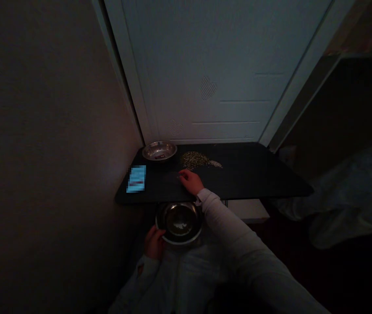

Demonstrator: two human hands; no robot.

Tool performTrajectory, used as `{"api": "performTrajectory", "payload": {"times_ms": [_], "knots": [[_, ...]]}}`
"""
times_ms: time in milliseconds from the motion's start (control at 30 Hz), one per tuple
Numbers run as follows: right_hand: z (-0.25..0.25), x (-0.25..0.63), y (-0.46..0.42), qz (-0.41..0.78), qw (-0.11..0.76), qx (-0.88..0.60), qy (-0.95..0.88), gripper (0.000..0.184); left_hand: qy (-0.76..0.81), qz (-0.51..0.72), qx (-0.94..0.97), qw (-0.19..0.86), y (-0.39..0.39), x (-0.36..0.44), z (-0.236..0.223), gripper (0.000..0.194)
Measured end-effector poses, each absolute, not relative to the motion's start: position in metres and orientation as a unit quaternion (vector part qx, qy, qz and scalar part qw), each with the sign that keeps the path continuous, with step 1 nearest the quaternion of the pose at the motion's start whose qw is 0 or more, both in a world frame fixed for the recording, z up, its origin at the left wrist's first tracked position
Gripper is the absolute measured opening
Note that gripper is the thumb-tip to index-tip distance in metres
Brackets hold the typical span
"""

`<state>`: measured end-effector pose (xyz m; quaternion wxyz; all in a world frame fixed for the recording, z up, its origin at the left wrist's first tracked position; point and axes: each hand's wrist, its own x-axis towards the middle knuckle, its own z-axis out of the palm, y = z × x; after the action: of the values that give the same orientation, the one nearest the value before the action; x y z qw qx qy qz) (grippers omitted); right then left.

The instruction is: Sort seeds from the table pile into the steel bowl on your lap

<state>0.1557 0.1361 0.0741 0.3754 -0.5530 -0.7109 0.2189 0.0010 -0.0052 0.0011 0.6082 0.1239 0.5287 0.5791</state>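
Observation:
My left hand (155, 242) grips the left rim of a shiny metal bowl (191, 240), which rests at my lap just below the table's front edge. A few small bits seem to lie in its bottom, too dim to name. Over the dark table (238, 174) is my right hand (191, 181), its fingers bent and drawn together toward the left; whatever they hold, if anything, is too small to make out. Just beyond these fingers lies a loose heap of small greenish-brown seeds or grains (194, 159). A smaller, paler pile (216, 164) touches its right side.
A second metal bowl (160, 151) stands at the table's back left, with a label inside. In front of it lies a bright, blurred-out rectangle (136, 179), perhaps a phone. A white door (232, 56) rises behind; a wall (58, 131) borders the left. Pale cloth (346, 200) hangs at right.

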Motion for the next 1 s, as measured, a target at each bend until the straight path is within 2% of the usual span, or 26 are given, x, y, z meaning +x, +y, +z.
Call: {"api": "performTrajectory", "payload": {"times_ms": [567,800,1000], "knots": [[0.078,0.146,0.136,0.246,0.325,-0.475,-0.780,0.024,0.528,0.570,0.121,0.618,-0.001,-0.001,-0.006,0.025],[0.079,0.155,0.132,0.269,0.338,-0.445,-0.784,0.024,0.532,0.580,0.098,0.609,-0.001,-0.002,-0.008,0.028],[0.077,0.157,0.133,0.287,0.355,-0.476,-0.752,0.023,0.540,0.573,0.095,0.609,-0.001,-0.003,-0.006,0.025]]}}
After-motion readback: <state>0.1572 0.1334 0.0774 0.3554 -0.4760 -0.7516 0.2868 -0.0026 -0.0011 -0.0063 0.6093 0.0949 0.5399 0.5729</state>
